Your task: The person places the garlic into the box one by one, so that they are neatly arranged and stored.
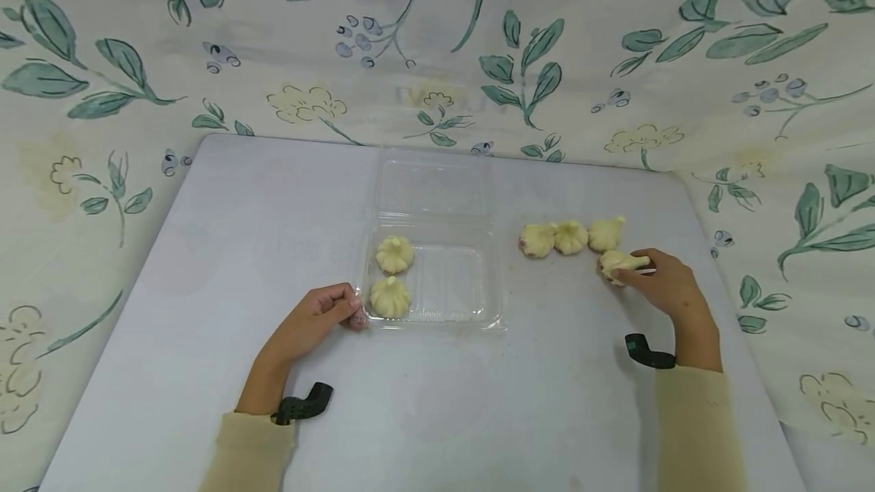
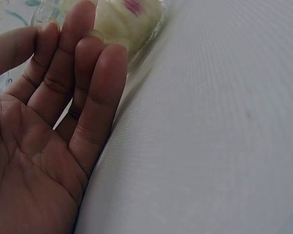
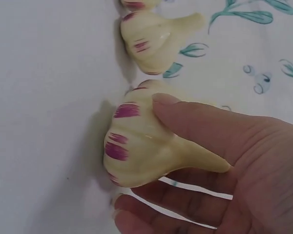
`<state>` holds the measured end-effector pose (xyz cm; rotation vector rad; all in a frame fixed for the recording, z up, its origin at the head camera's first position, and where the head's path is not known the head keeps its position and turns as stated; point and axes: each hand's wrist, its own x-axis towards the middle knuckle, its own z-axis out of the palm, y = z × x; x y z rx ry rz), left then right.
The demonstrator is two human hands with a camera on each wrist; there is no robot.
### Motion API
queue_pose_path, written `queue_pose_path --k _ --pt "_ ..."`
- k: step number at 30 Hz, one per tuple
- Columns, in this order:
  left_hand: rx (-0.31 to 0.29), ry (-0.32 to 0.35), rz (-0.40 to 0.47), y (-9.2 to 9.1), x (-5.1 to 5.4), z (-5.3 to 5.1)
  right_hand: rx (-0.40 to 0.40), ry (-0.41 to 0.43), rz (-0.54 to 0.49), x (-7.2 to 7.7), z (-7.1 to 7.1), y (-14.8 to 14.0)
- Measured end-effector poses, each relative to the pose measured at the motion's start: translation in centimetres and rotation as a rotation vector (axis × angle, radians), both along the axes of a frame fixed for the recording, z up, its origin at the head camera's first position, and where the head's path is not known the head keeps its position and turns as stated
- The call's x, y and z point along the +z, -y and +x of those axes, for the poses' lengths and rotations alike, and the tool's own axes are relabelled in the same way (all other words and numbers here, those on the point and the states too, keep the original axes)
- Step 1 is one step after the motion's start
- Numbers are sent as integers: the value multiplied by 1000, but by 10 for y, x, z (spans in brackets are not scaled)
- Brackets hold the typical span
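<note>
My right hand (image 1: 664, 284) holds a garlic bulb (image 3: 136, 139), thumb on one side and fingers on the other. Its stem points toward the palm, and purple streaks mark its pale skin. Just beyond it, three more bulbs lie in a row, among them the nearest garlic bulb (image 1: 605, 234). My left hand (image 1: 313, 323) pinches the left edge of a clear plastic container (image 1: 447, 316) near its front corner. Inside, along the left side, sit two bulbs, a rear garlic bulb (image 1: 394, 255) and a front garlic bulb (image 1: 390, 298).
The container's hinged lid (image 1: 434, 184) lies folded back on the white table (image 1: 273, 203). A floral cloth (image 1: 424, 44) hangs behind the table and along its sides. Each wrist carries a black camera mount, such as the left camera mount (image 1: 305, 403).
</note>
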<state>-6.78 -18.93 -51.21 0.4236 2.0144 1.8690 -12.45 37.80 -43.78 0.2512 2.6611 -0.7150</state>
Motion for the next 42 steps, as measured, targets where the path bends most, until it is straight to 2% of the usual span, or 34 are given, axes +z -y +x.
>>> queue_pose_path --k 7,42 --pt "5 1 -20 0 1 1 -47 -50 -37 -7 4 5" --pt "2 -4 0 -1 0 0 -83 -82 2 -16 9 11"
